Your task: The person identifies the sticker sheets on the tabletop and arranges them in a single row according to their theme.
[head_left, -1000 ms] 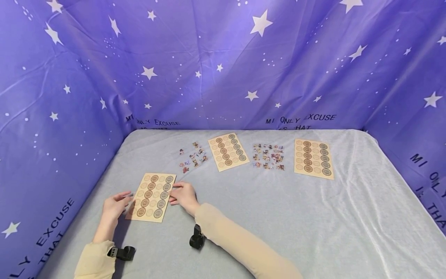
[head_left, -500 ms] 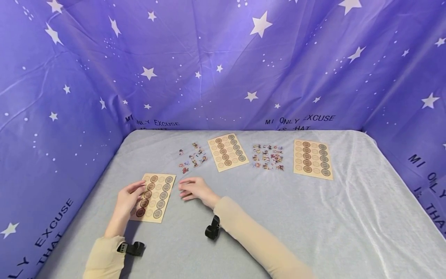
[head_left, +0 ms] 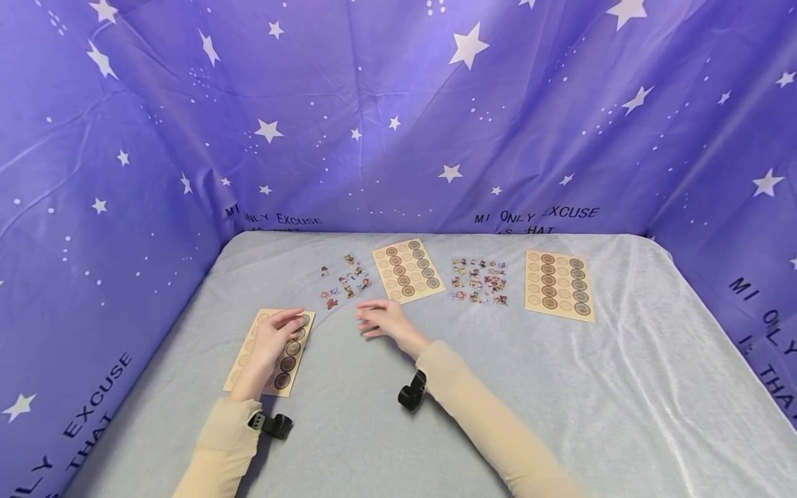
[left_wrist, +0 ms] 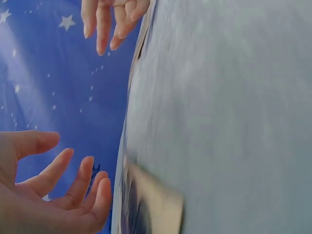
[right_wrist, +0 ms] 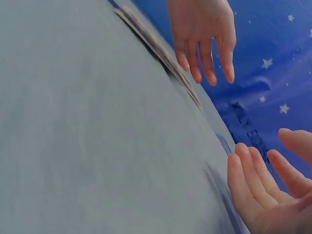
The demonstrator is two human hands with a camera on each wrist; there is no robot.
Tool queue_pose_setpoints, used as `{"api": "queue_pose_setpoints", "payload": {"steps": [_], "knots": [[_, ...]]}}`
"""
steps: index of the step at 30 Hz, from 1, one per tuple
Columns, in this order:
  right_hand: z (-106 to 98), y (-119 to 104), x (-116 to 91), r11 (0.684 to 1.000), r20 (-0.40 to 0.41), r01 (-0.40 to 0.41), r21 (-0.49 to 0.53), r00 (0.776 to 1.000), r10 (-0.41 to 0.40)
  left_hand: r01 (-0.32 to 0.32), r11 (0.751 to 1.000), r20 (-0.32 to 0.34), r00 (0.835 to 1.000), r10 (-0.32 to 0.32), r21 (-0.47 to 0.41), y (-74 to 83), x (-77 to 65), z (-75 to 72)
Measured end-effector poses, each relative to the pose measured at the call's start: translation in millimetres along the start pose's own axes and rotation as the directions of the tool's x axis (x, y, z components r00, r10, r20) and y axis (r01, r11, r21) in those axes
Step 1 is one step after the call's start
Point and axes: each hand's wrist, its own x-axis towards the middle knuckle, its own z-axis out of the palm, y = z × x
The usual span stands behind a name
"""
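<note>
My left hand (head_left: 270,340) hovers with relaxed fingers over a beige sheet of round stickers (head_left: 288,363), overlapping much of it in the head view. Nothing shows between its fingers (left_wrist: 78,187) in the left wrist view. To the right, my right hand (head_left: 391,324) is raised, its loosely bent fingers (right_wrist: 253,180) holding nothing. Its nearest things are a clear sheet of small cartoon stickers (head_left: 347,285) and a second beige sheet of round stickers (head_left: 406,271), both just beyond it. The wrist views show the two hands facing each other above the cloth, apart.
Farther right lie another clear cartoon sticker sheet (head_left: 478,280) and a third beige sheet of round stickers (head_left: 560,285). Grey plush cloth (head_left: 498,394) covers the table, with creases at the right. A purple star-patterned curtain (head_left: 349,159) surrounds the back and sides.
The right hand has left the front beige sheet's right edge and moved right and away. My left hand has moved rightward from that sheet's left edge to over it. The sheets stay put.
</note>
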Motion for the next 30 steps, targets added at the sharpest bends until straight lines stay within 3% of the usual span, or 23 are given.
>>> {"api": "queue_pose_setpoints", "payload": {"steps": [4, 10, 17, 23, 26, 30], "knots": [[-19, -2, -1, 0.997, -0.011, 0.082, -0.003, 0.997, -0.082, -0.008, 1.0, 0.017, 1.0, 0.007, 0.007, 8.1, 2.5, 18.3], [-40, -12, 0, 0.993, -0.078, 0.089, -0.076, 0.992, -0.095, -0.066, 0.996, 0.055, 0.996, 0.069, -0.053, 1.9, 14.3, 39.3], [-61, -22, 0, 0.974, -0.124, 0.128, -0.185, 0.98, -0.153, -0.003, 0.994, 0.093, 0.996, 0.014, -0.113, 5.8, 26.4, 61.0], [-76, -22, 6, 0.942, -0.221, 0.18, -0.282, 0.944, -0.246, 0.029, 0.99, 0.104, 0.994, -0.015, -0.138, 20.6, 27.2, 79.3], [-83, -23, 9, 0.914, -0.262, 0.199, -0.354, 0.917, -0.301, 0.02, 0.989, 0.099, 0.995, -0.006, -0.144, 28.1, 25.8, 87.5], [-91, -24, 11, 0.866, -0.259, 0.218, -0.449, 0.896, -0.36, 0.019, 0.985, 0.097, 0.995, -0.002, -0.169, 32.9, 28.4, 98.3]]}}
